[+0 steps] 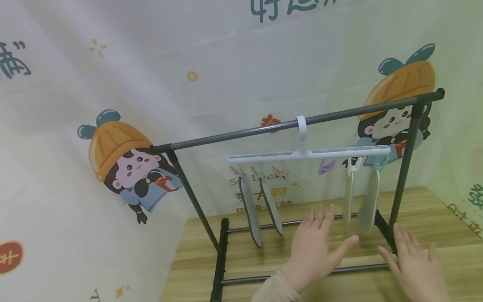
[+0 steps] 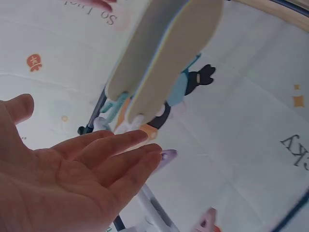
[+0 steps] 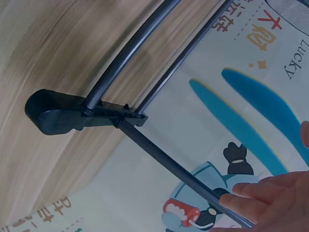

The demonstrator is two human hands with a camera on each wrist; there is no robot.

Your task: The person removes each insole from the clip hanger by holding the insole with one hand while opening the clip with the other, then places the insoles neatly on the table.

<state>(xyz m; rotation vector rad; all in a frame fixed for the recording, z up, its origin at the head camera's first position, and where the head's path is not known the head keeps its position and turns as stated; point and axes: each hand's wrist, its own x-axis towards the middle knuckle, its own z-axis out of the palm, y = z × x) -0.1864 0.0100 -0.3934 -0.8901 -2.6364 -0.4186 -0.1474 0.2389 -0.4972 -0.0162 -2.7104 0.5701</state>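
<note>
A pale blue clip hanger (image 1: 271, 157) hangs by its hook from the top bar of a black rack (image 1: 234, 135). Two flat insoles with dark edges, one of them a grey insole (image 1: 250, 212), dangle from clips on its left half. On the right half hang two more, pale on one face and teal on the other, including the outer insole (image 1: 370, 201). My left hand (image 1: 315, 247), fingers extended and thumb spread, is held in front of the hanging insoles and grips nothing. Beside the rack's right post, my right hand (image 1: 416, 268) has its fingers extended, holding nothing; contact with the post is unclear.
An unused purple clip (image 1: 326, 167) and a pink clip (image 1: 280, 171) hang from the hanger. The rack's base, with its lower front rail (image 1: 245, 280), stands on a wood-grain table (image 1: 441, 214). A printed white cloth (image 1: 226, 50) with cartoon figures covers the walls behind.
</note>
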